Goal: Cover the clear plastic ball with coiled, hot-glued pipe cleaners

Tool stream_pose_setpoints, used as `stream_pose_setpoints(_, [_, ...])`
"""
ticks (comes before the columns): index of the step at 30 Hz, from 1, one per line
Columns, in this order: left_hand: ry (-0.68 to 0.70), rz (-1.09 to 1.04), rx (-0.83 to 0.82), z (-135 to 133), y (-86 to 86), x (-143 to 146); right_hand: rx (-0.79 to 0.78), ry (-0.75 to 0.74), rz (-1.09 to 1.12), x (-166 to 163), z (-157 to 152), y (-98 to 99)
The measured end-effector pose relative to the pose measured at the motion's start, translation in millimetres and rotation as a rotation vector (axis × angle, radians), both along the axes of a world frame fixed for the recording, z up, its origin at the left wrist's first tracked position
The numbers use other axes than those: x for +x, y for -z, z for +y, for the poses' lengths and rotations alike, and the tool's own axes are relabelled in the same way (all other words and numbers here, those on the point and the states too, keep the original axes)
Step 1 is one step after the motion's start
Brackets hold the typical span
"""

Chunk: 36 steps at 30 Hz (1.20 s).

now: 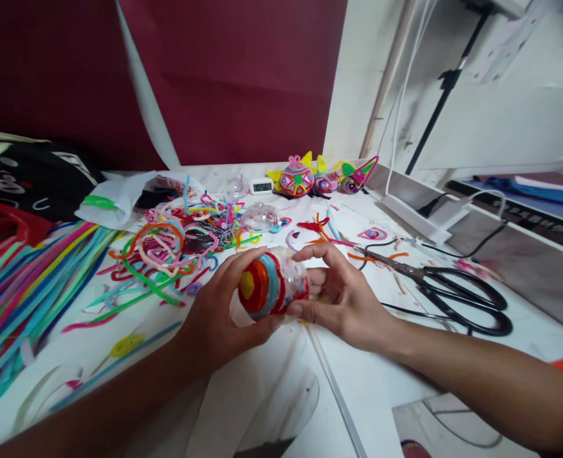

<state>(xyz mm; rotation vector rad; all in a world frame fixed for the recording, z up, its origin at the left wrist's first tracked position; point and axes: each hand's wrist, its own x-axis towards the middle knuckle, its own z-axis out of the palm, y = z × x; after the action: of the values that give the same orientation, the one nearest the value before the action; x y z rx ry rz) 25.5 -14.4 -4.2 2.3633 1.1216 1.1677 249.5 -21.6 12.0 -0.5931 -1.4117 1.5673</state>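
Observation:
A clear plastic ball, partly covered with rings of pipe cleaner in yellow, orange, red and light blue, is held above the near edge of the table. My left hand wraps round its coloured left end, thumb below and fingers over the top. On the other side, my right hand grips the ball between thumb and curled fingers. Bare see-through plastic shows between the bands and on the right part. The fingers hide some of its far side.
Loose pipe cleaners lie heaped at left, beside long coloured bundles. Black-handled scissors rest at right. Behind stand several finished fish-like figures, a small digital clock and another clear ball. A white power strip lies far right.

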Motion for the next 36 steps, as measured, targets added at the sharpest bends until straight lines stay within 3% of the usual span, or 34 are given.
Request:
stream_pose_setpoints(3, [-0.015,0.013,0.035,0.0,-2.9,-0.2,0.268,0.128,-0.232,5.9,0.1,0.8])
stream_pose_setpoints(6, [-0.024,0.038,0.065,0.0,-5.9,0.7,0.634,0.333,-0.451,11.2,0.5,-1.0])
stream_pose_setpoints(8, [-0.031,0.065,0.115,-0.2,-7.2,2.1,0.836,0.430,-0.508,12.7,0.5,-3.2])
stream_pose_setpoints(10, [-0.049,0.091,0.176,-0.8,-8.1,3.8,0.940,0.461,-0.506,12.5,0.1,-5.2])
stream_pose_setpoints(17, [-0.086,0.158,0.246,-7.1,-11.6,8.1,1.023,0.472,-0.543,7.4,-6.1,-5.2])
stream_pose_setpoints(26, [-0.131,0.201,0.260,-7.8,-10.3,10.3,1.003,0.423,-0.662,6.2,-8.9,-8.8])
stream_pose_setpoints(36, [-0.088,0.145,0.168,-8.6,-9.9,10.2,1.114,0.346,-0.746,10.8,-3.5,-9.7])
